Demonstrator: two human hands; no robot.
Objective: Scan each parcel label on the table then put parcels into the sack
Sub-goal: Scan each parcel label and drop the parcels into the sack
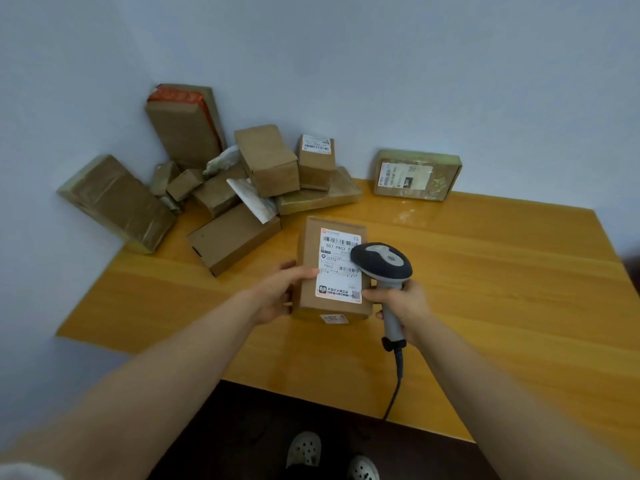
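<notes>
Nearest, at the bottom edge, two light shoes (304, 448) with holes stand on a dark floor, and the right one is partly cut off. Both forearms reach forward over the wooden table (485, 289).

The right hand (403, 306) is wrapped around the grey handle of the scanner (381, 259), with its fingers curled tight. One finger points toward the right edge of the parcel (310, 244), but I cannot tell if it touches. The cable (394, 393) hangs from the handle and goes down over the near table edge.

The left hand (277, 292) holds the parcel by its left side. The thumb (306, 273) lies on top and reaches the edge of the white label (337, 268). The other fingers are hidden under the box. The parcel is in the middle of the table, label up, between both hands. I cannot tell if its bottom rests on the wood.

The dark head of the scanner is just over the right side of the label and covers a part of it. On the label "507-P802" can be read, while the small print is too fine.

Farther, a pile of brown parcels (239, 188) lies in the far left corner against the pale wall (381, 64), many overlapping each other. To the right, apart from the pile, a flat parcel (417, 174) leans on the wall, its label blurred
</notes>
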